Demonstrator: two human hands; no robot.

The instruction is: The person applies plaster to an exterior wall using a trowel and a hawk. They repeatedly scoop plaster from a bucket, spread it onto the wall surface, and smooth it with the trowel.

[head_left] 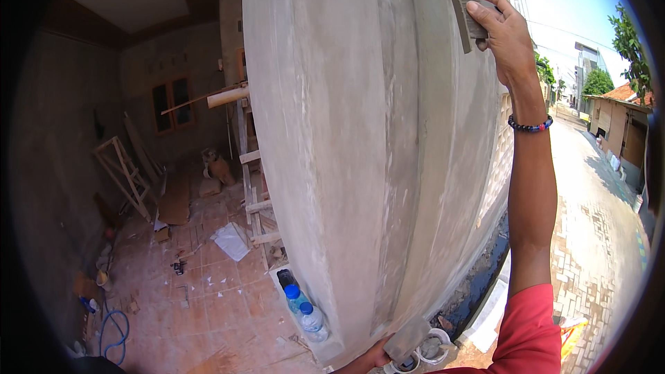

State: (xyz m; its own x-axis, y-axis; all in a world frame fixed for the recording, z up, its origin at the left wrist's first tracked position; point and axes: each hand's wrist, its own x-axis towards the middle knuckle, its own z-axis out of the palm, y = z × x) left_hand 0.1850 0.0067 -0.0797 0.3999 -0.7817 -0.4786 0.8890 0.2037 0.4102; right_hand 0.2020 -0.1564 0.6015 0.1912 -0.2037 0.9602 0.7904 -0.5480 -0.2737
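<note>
Two hands are working at different heights. My right hand [509,31] is gripping a grey float [455,10], thumb on one side of its handle and fingers curling round the other, high on the plastered wall [346,131], towards its right side. Low down, my left hand [377,354] is meeting the edge of a flat grey board [407,341] beside a bucket [434,346]; I cannot tell whether it is pinching the board or only touching it. For an even face, I am judging that the float should be pressing lightly and steadily, its edge not digging in. With my arm stretching this far up, long strokes should be following the vertical bands, my wrist guiding them firmly.
</note>
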